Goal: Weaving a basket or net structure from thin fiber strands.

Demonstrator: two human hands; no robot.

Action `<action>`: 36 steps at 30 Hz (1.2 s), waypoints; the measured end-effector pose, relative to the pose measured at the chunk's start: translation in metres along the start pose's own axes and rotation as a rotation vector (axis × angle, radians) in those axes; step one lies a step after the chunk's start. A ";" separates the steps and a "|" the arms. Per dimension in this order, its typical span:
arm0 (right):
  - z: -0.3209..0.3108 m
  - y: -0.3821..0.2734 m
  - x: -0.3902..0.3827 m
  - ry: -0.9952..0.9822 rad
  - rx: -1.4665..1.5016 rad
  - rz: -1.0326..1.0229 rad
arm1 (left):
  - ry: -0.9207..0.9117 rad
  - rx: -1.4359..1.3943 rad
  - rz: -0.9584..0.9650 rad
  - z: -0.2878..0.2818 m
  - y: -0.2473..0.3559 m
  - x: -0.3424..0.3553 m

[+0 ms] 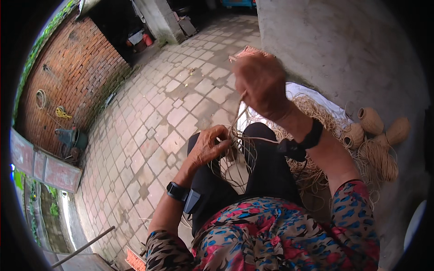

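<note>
Paved courtyard floor (181,90) of pale square tiles, brick wall (77,77) far left, grey plastered wall (352,49) right. Seated, knees in dark trousers (266,171), patterned top at bottom of view. Loose heap of tan straw fibre (316,113) on a white cloth (312,92) just right of the knees, against the plastered wall. Three wound fibre balls (370,119) beside the heap, plus a looser coil (382,160) near them. Right hand (262,86) raised above the knees, grip closed on fibre strands (239,113) pulled up taut. Left hand (210,147) low over the lap, grip pinched narrow on the same strands where they gather; loose loops hanging between the knees below it. Black wrist bands with small dark units on both wrists (177,192). Metal rod (81,248) lying on the floor lower left. Yellow cord (62,113) hung on the brick wall.
</note>
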State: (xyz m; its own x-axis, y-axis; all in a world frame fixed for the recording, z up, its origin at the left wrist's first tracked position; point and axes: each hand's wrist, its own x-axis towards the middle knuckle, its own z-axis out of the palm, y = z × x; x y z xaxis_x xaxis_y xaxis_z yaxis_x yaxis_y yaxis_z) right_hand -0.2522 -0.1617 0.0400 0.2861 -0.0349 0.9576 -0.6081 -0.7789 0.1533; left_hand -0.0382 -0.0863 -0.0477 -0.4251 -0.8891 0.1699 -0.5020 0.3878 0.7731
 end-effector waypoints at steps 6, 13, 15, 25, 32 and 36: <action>-0.110 0.166 0.005 -0.110 0.203 1.072 | 0.038 0.070 -0.008 0.001 0.003 -0.006; -0.227 0.279 -0.176 0.605 0.623 1.626 | -0.016 -0.069 -0.006 -0.002 -0.001 -0.006; -0.253 0.288 -0.229 0.446 0.339 1.431 | -0.026 -0.196 -0.039 -0.002 -0.002 -0.006; -0.162 0.133 -0.271 -0.955 -0.164 1.038 | -0.083 -0.327 -0.123 -0.008 -0.013 -0.006; -0.050 -0.059 -0.137 -0.580 0.953 0.874 | -0.117 -0.311 -0.138 -0.009 -0.007 -0.002; -0.069 -0.098 -0.127 -0.751 0.895 0.952 | -0.026 -0.501 -0.213 -0.001 -0.002 -0.005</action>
State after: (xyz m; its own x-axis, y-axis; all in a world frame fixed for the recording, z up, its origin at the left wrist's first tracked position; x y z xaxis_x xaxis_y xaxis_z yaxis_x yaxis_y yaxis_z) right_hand -0.2797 -0.0375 -0.0803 0.5260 -0.8205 0.2239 -0.2195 -0.3853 -0.8963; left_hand -0.0346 -0.0824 -0.0493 -0.3751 -0.9264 -0.0328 -0.1613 0.0304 0.9864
